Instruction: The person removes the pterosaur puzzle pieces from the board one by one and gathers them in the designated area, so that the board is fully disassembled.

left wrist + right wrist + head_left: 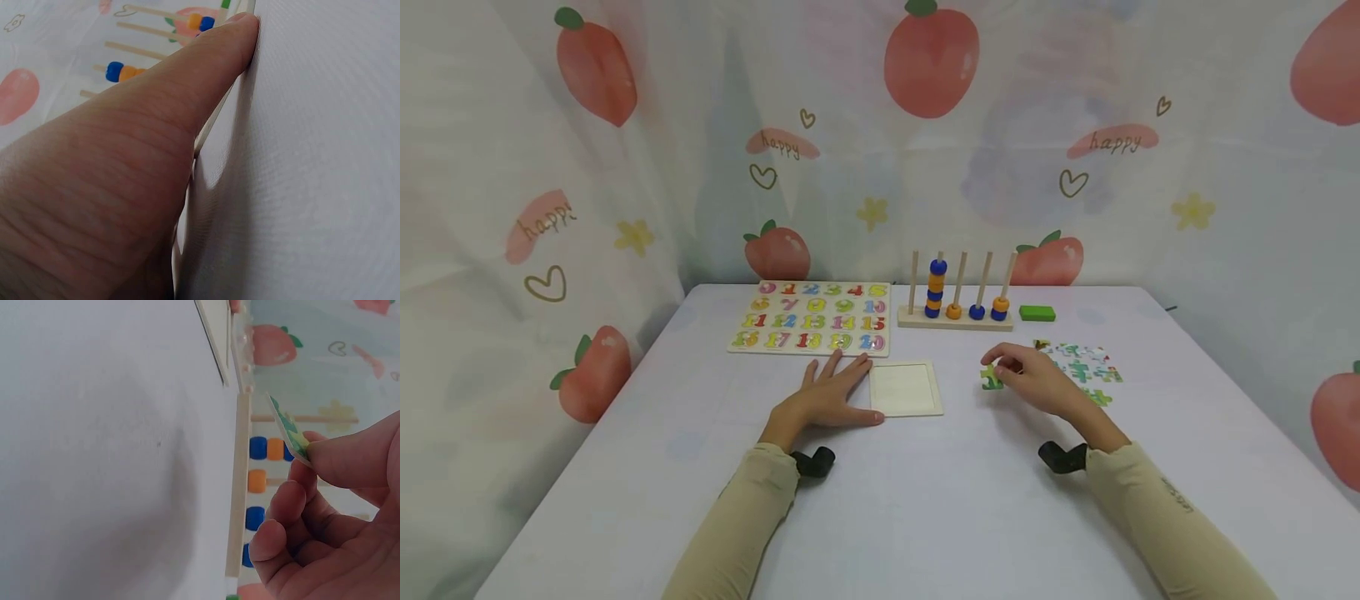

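Observation:
A green and yellow jigsaw piece is pinched between the thumb and fingers of my right hand, raised off the table. In the right wrist view the piece is seen nearly edge-on. My left hand lies with its fingers spread at the left side of a square pale wooden frame, thumb and fingertips touching its edge. The left wrist view shows mostly the thumb against that edge. Several loose jigsaw pieces lie on the table beyond my right hand, which partly hides them.
A number puzzle board lies at the back left. Beside it stands a wooden bead rack with upright pegs and blue and orange beads. Right of the rack is a green block. A printed curtain hangs behind the white table.

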`<state>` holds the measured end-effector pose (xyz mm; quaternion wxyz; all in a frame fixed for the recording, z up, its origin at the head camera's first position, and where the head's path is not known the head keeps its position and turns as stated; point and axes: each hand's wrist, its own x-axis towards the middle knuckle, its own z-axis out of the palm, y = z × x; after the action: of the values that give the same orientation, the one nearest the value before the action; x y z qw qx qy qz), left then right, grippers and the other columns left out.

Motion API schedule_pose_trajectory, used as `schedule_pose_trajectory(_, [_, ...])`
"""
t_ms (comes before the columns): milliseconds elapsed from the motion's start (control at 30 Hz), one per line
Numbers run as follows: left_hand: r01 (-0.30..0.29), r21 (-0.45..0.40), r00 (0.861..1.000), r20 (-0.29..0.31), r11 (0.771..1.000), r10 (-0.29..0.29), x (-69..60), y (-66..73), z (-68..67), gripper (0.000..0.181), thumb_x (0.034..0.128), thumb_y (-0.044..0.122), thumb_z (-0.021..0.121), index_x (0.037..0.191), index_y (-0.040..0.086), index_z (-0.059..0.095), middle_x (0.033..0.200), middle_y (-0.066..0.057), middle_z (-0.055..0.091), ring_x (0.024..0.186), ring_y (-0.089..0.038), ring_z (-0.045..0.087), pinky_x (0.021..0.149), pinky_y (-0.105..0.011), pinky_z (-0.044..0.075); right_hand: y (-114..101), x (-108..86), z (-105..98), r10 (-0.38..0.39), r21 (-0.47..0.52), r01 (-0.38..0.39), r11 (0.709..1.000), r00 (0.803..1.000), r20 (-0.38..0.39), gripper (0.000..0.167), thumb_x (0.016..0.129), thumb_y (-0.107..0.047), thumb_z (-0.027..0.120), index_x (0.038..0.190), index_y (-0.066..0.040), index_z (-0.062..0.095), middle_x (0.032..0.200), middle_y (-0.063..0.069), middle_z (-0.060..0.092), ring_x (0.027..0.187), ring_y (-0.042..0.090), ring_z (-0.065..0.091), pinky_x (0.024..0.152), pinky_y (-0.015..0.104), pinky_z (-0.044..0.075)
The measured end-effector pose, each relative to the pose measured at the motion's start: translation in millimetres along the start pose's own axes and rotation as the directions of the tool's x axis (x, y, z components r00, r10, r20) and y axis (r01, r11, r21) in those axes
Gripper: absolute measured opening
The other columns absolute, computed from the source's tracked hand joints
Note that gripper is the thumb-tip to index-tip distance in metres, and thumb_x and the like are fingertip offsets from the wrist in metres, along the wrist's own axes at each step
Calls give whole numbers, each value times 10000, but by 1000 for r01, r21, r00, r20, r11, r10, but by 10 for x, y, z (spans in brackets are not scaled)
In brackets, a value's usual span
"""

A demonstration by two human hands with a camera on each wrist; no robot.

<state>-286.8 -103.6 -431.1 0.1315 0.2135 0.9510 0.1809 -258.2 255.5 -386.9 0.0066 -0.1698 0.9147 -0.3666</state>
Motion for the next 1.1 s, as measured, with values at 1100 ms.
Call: schedule_pose_trajectory(1100, [2, 18, 1000, -2, 1000, -2, 4, 0, 16, 1067, 898, 745, 688, 1730, 251, 241, 1797, 61, 117, 1643, -307, -96, 1270, -597, -120, 498, -539, -683, 162, -92, -175, 980, 977, -136, 269, 1109, -150, 600, 1232, 88, 625, 1104, 187, 691, 982, 288, 608, 703, 247, 524])
